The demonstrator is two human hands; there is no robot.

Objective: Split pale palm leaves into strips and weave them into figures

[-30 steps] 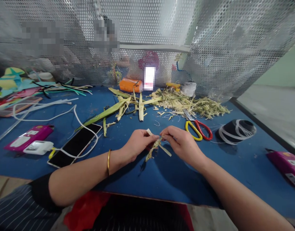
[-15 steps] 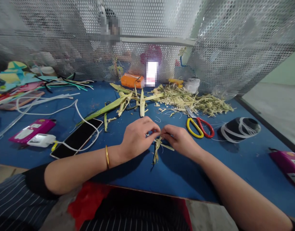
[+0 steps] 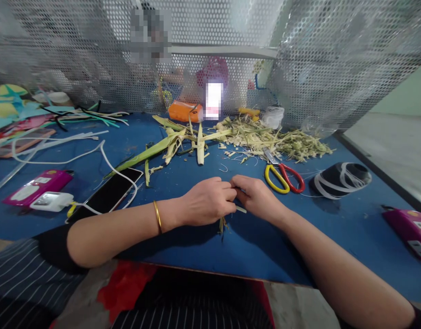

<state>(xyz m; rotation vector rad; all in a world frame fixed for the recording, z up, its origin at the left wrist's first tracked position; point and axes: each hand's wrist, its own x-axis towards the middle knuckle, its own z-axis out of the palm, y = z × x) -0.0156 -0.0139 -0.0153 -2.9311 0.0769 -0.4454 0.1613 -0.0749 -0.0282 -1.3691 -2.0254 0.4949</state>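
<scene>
Meanwhile, two bare hands meet at the centre of a blue tabletop, working one small piece of dried husk, its ragged, fibrous tail showing just below them at six o'clock. The left hand has its fingers curled inward, knuckles up; whether its hidden fingertips pinch the piece cannot be told. The right hand brings thumb and bent forefinger in against the left one's fingers; what lies between them is also hidden. One flat, pale strip pokes out beneath it. A single smooth gold bangle rings the left wrist.

Around the hands as clock centre, a heap of dry, stringy husk shreds, too tangled to count, spreads from twelve to two. One long, green, blade-shaped leaf slants at eleven among paler, split pieces. At one o'clock lies one pair of scissors, metal-bladed, with two looped handles, one yellow, one red. One black, tapering spool, wound with glossy white ribbon, rests at two to three. Two magenta casings flank the scene: one at nine, one at four. One black-screened phone and one white, looping cable lie toward nine and ten; one orange packet sits near twelve, before a silvery, hole-punched curtain.
</scene>
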